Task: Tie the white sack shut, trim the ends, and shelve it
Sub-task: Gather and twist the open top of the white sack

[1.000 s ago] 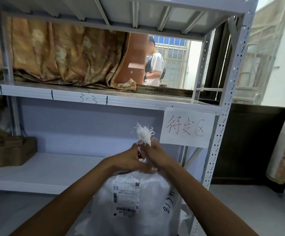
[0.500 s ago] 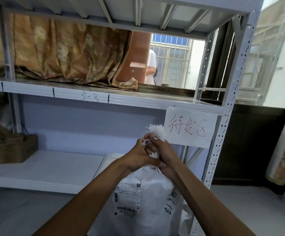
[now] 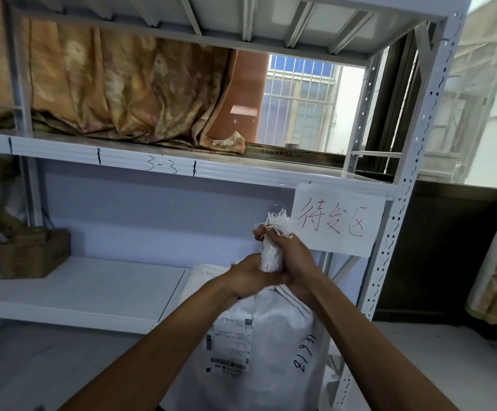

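Observation:
The white sack (image 3: 274, 348) stands upright in front of the white metal shelf (image 3: 72, 289), with a shipping label and black handwritten digits on its side. Its neck is bunched into a narrow twist that ends in a frayed white tuft (image 3: 278, 223). My right hand (image 3: 293, 259) grips the upper part of the twisted neck, fingers curled round it just under the tuft. My left hand (image 3: 251, 275) grips the neck lower down, right against the right hand. No tie or scissors can be seen.
A brown cardboard box (image 3: 34, 253) sits at the left of the lower shelf board. A paper sign with red writing (image 3: 337, 223) hangs from the middle shelf edge beside the perforated upright (image 3: 395, 232). A patterned curtain (image 3: 117, 90) drapes over the shelf above.
Both hands have risen with the sack's neck, and the twisted part between them has grown longer. The person seen through the window has gone from view.

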